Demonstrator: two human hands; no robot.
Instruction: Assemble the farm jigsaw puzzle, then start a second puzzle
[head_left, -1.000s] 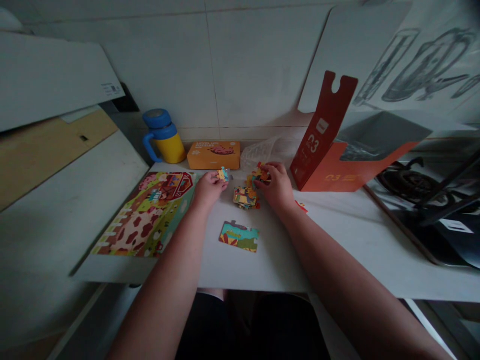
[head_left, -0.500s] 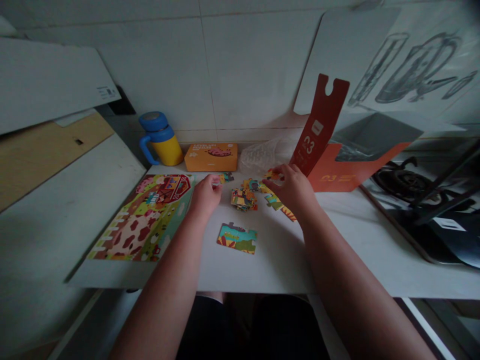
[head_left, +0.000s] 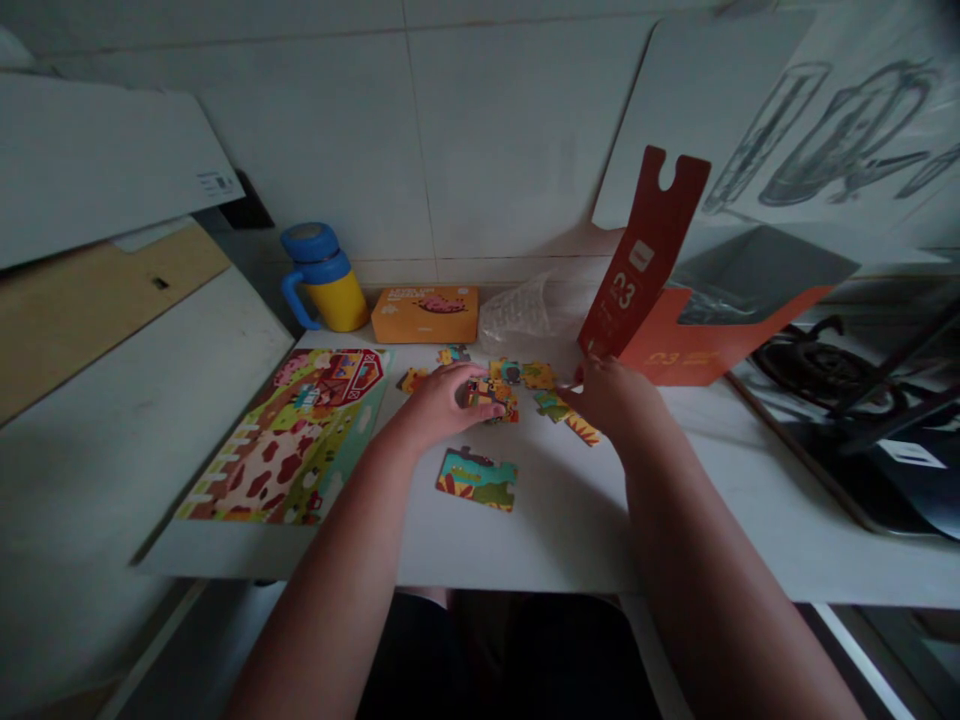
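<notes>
Since the earlier frame, the left hand (head_left: pixel 442 405) has been shifted rightward to the stack of puzzle pieces (head_left: pixel 504 396), and the right hand (head_left: pixel 619 395) has been drawn slightly nearer to the table's front edge. From the head view, the only one given, the stack is seen at the middle of the table (head_left: pixel 555 540), partly covered by the left hand. Its thumb is laid across the near side and its fingers are curved round the far side; whether the stack is gripped or only touched cannot be told. The right hand is held with its fingertips pointed down beside the green piece (head_left: pixel 551 405), in front of the red box (head_left: pixel 675 350); whether anything is pinched there is hidden. Beyond the stack, a teal piece (head_left: pixel 510 372) and a yellow piece (head_left: pixel 538 376) are laid side by side, while an orange piece (head_left: pixel 412 380) and a blue-and-yellow piece (head_left: pixel 453 354) are left near the left hand. Nearest to the body, a crocodile section (head_left: pixel 478 481) is placed by itself. Loose pieces are, it is judged, being taken from the stack and spread out by picture. For the next move, a single piece would need to be separated cleanly from the stack, without its neighbours being dragged along.
</notes>
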